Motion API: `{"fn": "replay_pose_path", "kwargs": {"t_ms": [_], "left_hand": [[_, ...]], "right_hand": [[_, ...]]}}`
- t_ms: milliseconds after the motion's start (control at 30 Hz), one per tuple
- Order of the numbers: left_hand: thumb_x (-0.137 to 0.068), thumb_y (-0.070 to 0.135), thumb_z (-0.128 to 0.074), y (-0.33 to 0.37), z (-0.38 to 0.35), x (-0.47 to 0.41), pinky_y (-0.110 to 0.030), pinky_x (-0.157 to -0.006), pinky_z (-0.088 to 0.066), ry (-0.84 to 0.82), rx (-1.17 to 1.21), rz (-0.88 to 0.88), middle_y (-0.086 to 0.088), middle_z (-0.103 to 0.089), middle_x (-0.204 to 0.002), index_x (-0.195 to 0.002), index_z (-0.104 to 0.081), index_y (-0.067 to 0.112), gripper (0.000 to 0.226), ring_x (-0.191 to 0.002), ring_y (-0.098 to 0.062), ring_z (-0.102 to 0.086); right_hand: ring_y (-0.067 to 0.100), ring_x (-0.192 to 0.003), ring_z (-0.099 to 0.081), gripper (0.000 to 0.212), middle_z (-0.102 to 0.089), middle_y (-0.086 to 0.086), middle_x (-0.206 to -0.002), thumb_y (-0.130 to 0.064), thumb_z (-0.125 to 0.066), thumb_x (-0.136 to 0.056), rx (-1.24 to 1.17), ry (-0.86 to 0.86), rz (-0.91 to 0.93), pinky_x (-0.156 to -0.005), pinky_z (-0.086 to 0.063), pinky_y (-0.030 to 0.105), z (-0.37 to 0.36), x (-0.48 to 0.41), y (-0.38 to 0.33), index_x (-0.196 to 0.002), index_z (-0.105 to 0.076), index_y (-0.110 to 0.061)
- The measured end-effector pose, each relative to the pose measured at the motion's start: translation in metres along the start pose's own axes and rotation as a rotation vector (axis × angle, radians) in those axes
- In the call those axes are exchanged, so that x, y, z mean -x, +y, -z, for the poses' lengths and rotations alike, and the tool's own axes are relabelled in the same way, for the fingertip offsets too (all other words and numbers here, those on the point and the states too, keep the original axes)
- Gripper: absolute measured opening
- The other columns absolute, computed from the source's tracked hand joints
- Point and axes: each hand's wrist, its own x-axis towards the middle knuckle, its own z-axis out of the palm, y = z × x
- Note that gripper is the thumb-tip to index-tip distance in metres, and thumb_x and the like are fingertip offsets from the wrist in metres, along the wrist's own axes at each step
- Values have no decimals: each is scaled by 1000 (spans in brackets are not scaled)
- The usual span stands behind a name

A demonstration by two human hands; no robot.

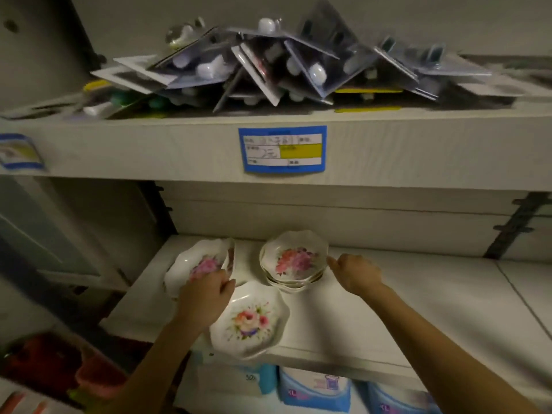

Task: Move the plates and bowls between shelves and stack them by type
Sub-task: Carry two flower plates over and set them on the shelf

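Nearest the camera, a single floral bowl (249, 319) lies on the middle shelf (388, 309), overhanging its front edge. Left hand (206, 297): fingers closed over the near rim of a second floral bowl (197, 265), which sits at the shelf's left end. Right hand (355, 273): loosely curled, empty, thumb extended just beside a stack of matching bowls (294, 261). The scalloped, glossy bowls are probably light, rigid and slippery, possibly breakable; best gripped at the rim, thumb inside, fingers beneath. Blister packs (268, 64) fill the upper shelf.
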Motion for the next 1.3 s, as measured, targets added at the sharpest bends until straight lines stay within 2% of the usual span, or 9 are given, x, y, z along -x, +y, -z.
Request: {"fn": "replay_pose_path", "kwargs": {"t_ms": [167, 267, 367, 533, 633, 733, 900, 1067, 1300], "left_hand": [[-93, 32, -44, -34, 8, -15, -20, -50, -28, -16, -12, -30, 6, -50, -59, -75, -57, 19, 26, -61, -13, -48], [-92, 33, -45, -55, 15, -17, -21, -48, -29, 3, -38, -37, -1, -61, -67, -76, -59, 17, 26, -62, -16, -53], [-91, 31, -47, -78, 19, -18, -23, -47, -26, -10, 2, 19, 1, -51, -59, -62, -46, 20, 31, -57, -14, -47], [-93, 36, -42, -114, 17, -23, -27, -59, -36, -51, -36, 116, -2, -52, -62, -58, -39, 19, 39, -69, -23, -57], [-95, 44, -31, -126, 9, -32, -30, -69, -42, -87, -135, 194, -11, -66, -90, -82, -58, 10, 46, -87, -26, -62], [-95, 50, -25, -135, -3, -44, -32, -75, -44, -188, -145, 299, -14, -67, -104, -103, -61, 5, 59, -92, -25, -61], [-90, 45, -48, -149, -16, -57, -29, -72, -40, -269, -16, 391, -18, -65, -107, -107, -61, 1, 49, -94, -29, -61], [-88, 34, -56, -151, -12, -63, -33, -76, -42, -340, 17, 420, -21, -63, -112, -111, -57, -2, 43, -100, -32, -60], [-90, 19, -49, -160, 0, -67, -29, -61, -38, -320, 214, 439, -19, -62, -81, -94, -61, -4, 27, -71, -27, -54]], "right_hand": [[26, -107, -60, 64, -64, 10, -117, -57, -23, -93, 71, -12, -122, -86, -44, 33, -16, -13, -32, -118, -59, -10], [24, -109, -59, 57, -63, 7, -119, -54, -28, -94, 101, -4, -194, -87, -43, 30, -22, -19, -41, -118, -59, -13], [25, -114, -57, 45, -61, 8, -123, -42, -37, -94, 141, 10, -238, -91, -44, 31, -22, -25, -45, -119, -59, -13], [32, -118, -54, 40, -56, 15, -130, -27, -37, -94, 30, -16, -246, -95, -44, 34, -6, -31, -48, -124, -55, -6], [34, -109, -57, 39, -60, 19, -122, -28, -36, -95, 14, 25, -212, -85, -45, 32, 2, -26, -45, -115, -57, -2], [35, -104, -58, 37, -62, 20, -115, -28, -36, -95, -25, 63, -194, -80, -45, 32, 4, -13, -38, -107, -60, -2], [28, -76, -51, 36, -54, 13, -84, -28, -36, -96, -23, 88, -172, -56, -35, 28, 5, 14, -31, -67, -46, -10], [28, -74, -48, 32, -53, 9, -81, -28, -36, -94, -16, 124, -177, -66, -37, 29, 3, 29, -26, -72, -50, -10], [29, -68, -45, 38, -52, 12, -75, -26, -38, -95, -54, 144, -162, -55, -33, 30, 4, 40, -22, -66, -54, -6]]}}
